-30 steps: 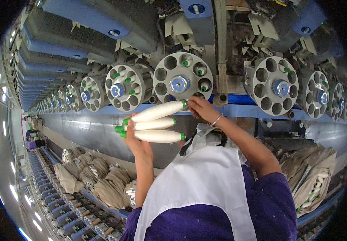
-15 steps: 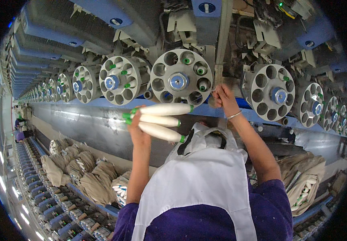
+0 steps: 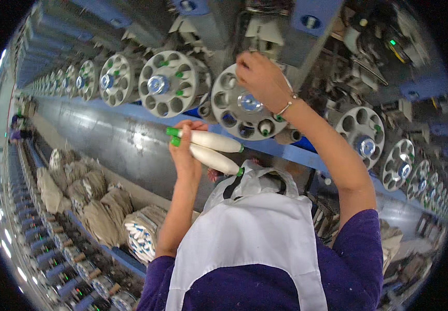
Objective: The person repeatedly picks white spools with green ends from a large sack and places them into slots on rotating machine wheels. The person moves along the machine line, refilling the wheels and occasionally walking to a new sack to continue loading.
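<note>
My left hand [image 3: 185, 150] is closed around white yarn bobbins [image 3: 216, 141] with green ends. Two of them show, fanned out to the right below the row of machines. My right hand [image 3: 265, 78] reaches across the upper part of a grey round bobbin magazine [image 3: 253, 117] with a blue and silver hub. Its fingers are bent together near the upper holes, and whatever they hold is hidden. In a lower hole of this magazine sits a green-tipped bobbin [image 3: 266, 127]; the hand covers several other holes.
More round magazines [image 3: 169, 99] line the machine to the left and right. A blue rail [image 3: 125, 114] runs beneath them. Beige cloth sacks [image 3: 104, 215], one showing many bobbins, stand behind at lower left. My white apron [image 3: 250, 228] hangs in front of me.
My right hand has moved up and left, onto the upper part of the magazine. Three bobbins showed in my left hand before; two show now. The view has shifted.
</note>
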`<action>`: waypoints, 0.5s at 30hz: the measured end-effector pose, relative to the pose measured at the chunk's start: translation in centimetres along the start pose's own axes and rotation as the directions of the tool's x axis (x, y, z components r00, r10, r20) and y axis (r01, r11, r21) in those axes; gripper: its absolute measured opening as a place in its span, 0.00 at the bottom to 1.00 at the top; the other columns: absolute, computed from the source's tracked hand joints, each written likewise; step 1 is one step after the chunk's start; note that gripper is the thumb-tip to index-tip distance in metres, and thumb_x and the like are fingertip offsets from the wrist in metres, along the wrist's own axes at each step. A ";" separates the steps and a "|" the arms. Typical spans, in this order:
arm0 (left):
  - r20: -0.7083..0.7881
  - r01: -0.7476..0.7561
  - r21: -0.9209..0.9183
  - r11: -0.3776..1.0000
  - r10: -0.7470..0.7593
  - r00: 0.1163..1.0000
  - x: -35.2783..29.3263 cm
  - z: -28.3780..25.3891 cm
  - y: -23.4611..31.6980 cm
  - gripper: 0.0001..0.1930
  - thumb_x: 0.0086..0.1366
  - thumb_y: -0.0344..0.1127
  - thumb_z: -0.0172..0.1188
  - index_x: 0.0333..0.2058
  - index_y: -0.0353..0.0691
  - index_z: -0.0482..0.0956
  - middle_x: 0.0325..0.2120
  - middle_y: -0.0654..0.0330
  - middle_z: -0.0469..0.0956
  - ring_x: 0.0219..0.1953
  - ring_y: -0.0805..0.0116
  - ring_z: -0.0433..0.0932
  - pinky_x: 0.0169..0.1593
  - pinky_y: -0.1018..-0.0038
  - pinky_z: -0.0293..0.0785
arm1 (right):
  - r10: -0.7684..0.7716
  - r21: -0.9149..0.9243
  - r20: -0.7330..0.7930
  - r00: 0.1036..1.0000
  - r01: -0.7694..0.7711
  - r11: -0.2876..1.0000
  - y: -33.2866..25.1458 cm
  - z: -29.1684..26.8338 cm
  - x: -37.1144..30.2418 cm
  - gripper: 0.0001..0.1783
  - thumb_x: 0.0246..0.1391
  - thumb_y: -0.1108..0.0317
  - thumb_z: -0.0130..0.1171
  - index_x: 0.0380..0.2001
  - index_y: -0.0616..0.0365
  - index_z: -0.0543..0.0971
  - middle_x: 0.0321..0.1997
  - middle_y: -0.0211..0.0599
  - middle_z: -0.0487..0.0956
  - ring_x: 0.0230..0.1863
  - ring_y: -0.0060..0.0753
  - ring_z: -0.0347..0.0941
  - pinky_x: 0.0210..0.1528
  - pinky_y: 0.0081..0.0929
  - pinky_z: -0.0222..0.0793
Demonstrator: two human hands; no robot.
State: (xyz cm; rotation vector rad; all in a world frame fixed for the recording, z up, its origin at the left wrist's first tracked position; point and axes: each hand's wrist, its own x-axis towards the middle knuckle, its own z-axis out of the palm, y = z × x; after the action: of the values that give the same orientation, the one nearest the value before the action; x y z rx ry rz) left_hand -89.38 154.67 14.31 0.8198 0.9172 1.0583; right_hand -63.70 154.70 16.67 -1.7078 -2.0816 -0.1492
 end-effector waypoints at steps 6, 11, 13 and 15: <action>-0.317 -0.017 -0.228 0.974 -0.058 0.947 -0.3 -11.9 5.2 0.11 0.69 0.41 0.50 0.36 0.40 0.72 0.36 0.53 0.77 0.45 0.55 0.76 0.56 0.55 0.71 | 0.111 -0.175 0.448 0.887 -0.035 0.984 -3.9 3.9 1.6 0.16 0.45 0.76 0.57 0.40 0.62 0.72 0.43 0.45 0.74 0.42 0.45 0.74 0.40 0.38 0.75; -0.395 -0.103 -0.456 0.884 -0.097 0.914 1.2 -19.0 8.2 0.13 0.69 0.43 0.49 0.32 0.39 0.70 0.35 0.50 0.76 0.44 0.51 0.75 0.56 0.52 0.69 | -0.095 0.310 0.432 0.897 -0.049 0.949 -12.9 5.3 11.3 0.20 0.49 0.64 0.60 0.44 0.62 0.71 0.46 0.49 0.75 0.42 0.49 0.75 0.47 0.42 0.70; -0.346 -0.117 -0.537 0.835 -0.093 0.933 2.6 -21.8 9.6 0.11 0.69 0.41 0.49 0.33 0.39 0.71 0.33 0.50 0.76 0.43 0.51 0.75 0.55 0.53 0.70 | -0.335 0.690 0.471 0.816 -0.104 0.716 -19.9 9.5 15.3 0.25 0.52 0.60 0.60 0.49 0.63 0.70 0.47 0.47 0.75 0.49 0.45 0.73 0.54 0.36 0.67; -0.267 -0.084 -0.501 0.862 -0.062 0.962 4.6 -25.9 12.1 0.10 0.66 0.41 0.54 0.35 0.41 0.72 0.32 0.52 0.76 0.43 0.51 0.75 0.52 0.53 0.71 | -0.580 0.793 0.585 0.567 -0.253 0.554 -26.7 14.4 18.6 0.29 0.56 0.56 0.56 0.55 0.63 0.65 0.47 0.44 0.74 0.51 0.38 0.71 0.55 0.33 0.65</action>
State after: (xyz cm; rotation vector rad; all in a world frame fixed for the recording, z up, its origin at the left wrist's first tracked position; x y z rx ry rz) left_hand -116.22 165.52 13.91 0.2359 0.8038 1.3710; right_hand -95.65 170.54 16.27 -0.9106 -2.2433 1.6545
